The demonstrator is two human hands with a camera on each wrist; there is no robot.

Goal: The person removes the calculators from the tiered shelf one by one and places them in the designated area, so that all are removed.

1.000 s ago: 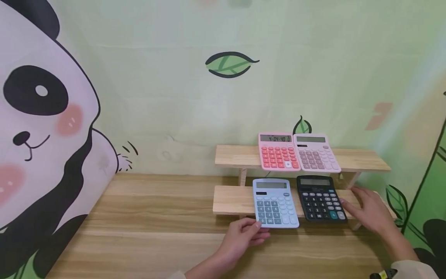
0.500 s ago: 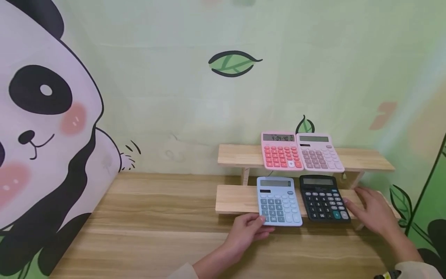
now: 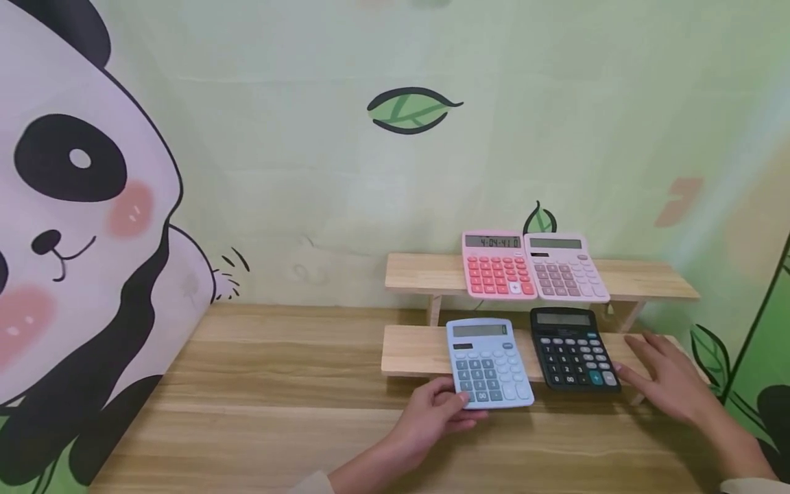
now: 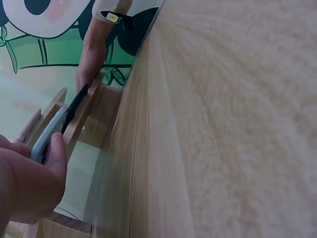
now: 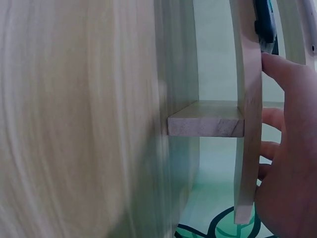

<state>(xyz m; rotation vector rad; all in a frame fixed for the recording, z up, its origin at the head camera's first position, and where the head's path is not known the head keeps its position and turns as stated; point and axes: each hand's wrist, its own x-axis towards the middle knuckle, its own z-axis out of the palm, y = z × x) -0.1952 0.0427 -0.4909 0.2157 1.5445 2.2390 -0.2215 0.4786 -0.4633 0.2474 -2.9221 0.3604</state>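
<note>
In the head view, my left hand [image 3: 426,420] pinches the lower left corner of a light blue calculator [image 3: 490,363], thumb on top and fingers underneath. This calculator leans over the front edge of the lower wooden shelf [image 3: 413,350]; whether its back touches the wood I cannot tell. To its right, a black calculator [image 3: 574,350] lies on the same shelf, a gap between them. My right hand [image 3: 669,381] rests at the shelf's right end, fingers spread, thumb tip at the black calculator's right edge. The right wrist view shows the right hand [image 5: 292,134] along the shelf board [image 5: 250,99].
On the upper shelf [image 3: 648,278], a pink calculator [image 3: 498,267] and a pale lilac one [image 3: 566,267] stand side by side. The two-tier rack is on a wood-grain table [image 3: 278,384] against a green wall cloth [image 3: 278,171] printed with a panda and leaves.
My left hand has drawn the light blue calculator slightly left and toward me, widening its gap from the black calculator. The right hand has shifted only slightly at the shelf's end.
</note>
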